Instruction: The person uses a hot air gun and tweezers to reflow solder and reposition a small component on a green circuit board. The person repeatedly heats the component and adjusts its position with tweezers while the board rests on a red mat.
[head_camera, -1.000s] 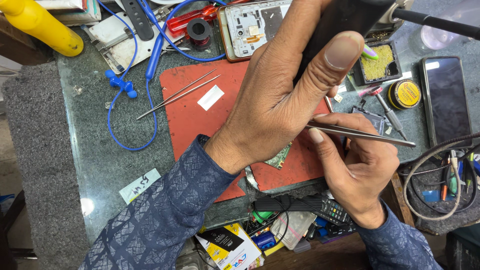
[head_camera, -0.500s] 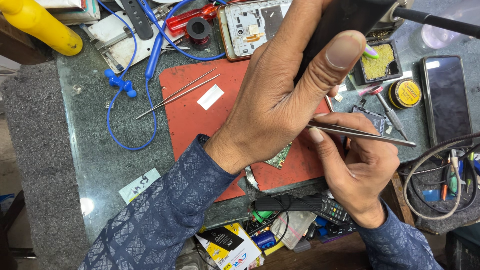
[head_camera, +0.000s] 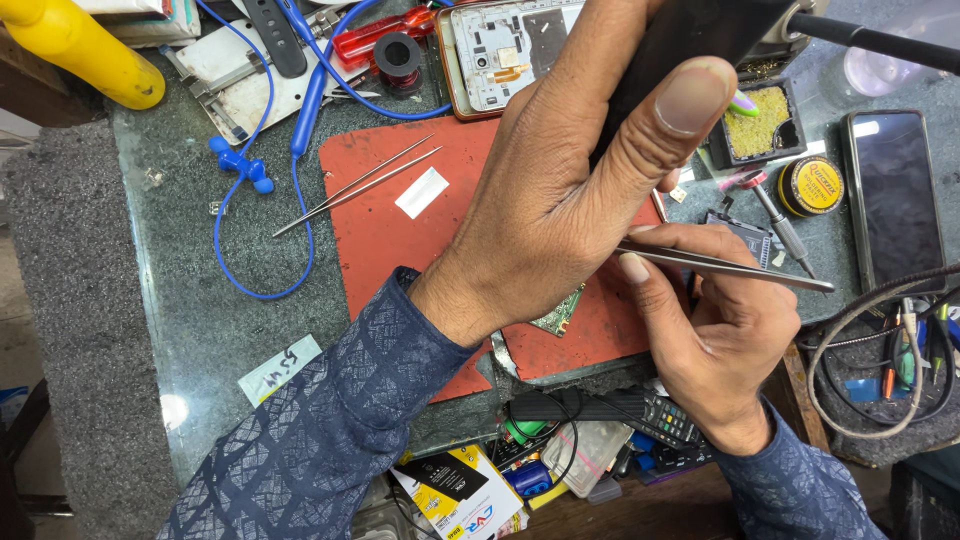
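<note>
Cluttered worktop, red mat (head_camera: 380, 230) at its centre — left hand (head_camera: 560, 200) grips a black handset (head_camera: 690, 30) above it, right hand (head_camera: 730, 330) pinches tweezers (head_camera: 720, 265); component work underway, needing a steady tip.

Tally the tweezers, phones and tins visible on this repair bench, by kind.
Tweezers: 2, one in the right hand, one lying on the red mat at
Phones: 2, one opened, one intact with a dark screen
Round yellow tins: 1
Total: 5
</note>
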